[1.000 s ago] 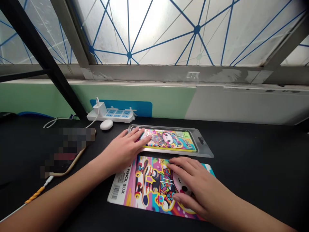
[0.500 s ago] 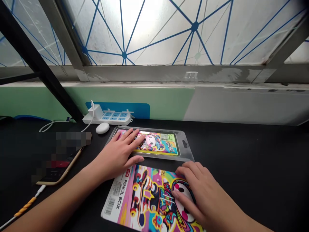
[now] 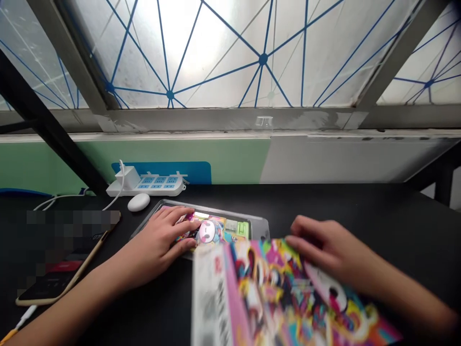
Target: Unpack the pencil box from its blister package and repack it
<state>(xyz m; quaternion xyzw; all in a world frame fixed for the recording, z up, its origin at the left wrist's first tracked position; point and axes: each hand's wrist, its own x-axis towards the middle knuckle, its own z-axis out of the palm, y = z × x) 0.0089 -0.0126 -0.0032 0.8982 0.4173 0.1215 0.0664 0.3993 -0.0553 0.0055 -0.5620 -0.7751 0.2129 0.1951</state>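
Left hand (image 3: 154, 240): palm down, fingers lightly curved, not closed on any object. It rests on the 9 o'clock end of the clear plastic pack (image 3: 257, 222), with the fingertips on or just beside the pencil box (image 3: 212, 229) visible through the plastic. The box has a bright cartoon print with a white face.

Right hand (image 3: 333, 247): partly open, with the fingers (image 3: 302, 230) curved over the upper edge of the printed card (image 3: 284, 298). The underside of the hand is hidden, so the exact grip cannot be confirmed, but the card appears held at that edge.

Printed card position: 5 o'clock from the pack, tilted up toward the camera and covering the pack's near right corner. Its lower part runs out of the frame, and its print is blurred.

Clock reference: centred on the pack, with 12 o'clock pointing away from the wearer. All items below are on or beyond the black table (image 3: 396, 221).

- 11 o'clock: power strip (image 3: 146, 186) with white charger plug (image 3: 127, 178), set near the wall.
- 10 o'clock, near the pack: white rounded case (image 3: 139, 202).
- 8 o'clock: phone (image 3: 61, 283), partly pixelated, with a white cable (image 3: 21, 319) at its lower end.
- 12 o'clock, beyond the table: frosted window (image 3: 262, 57) with blue tape lines.
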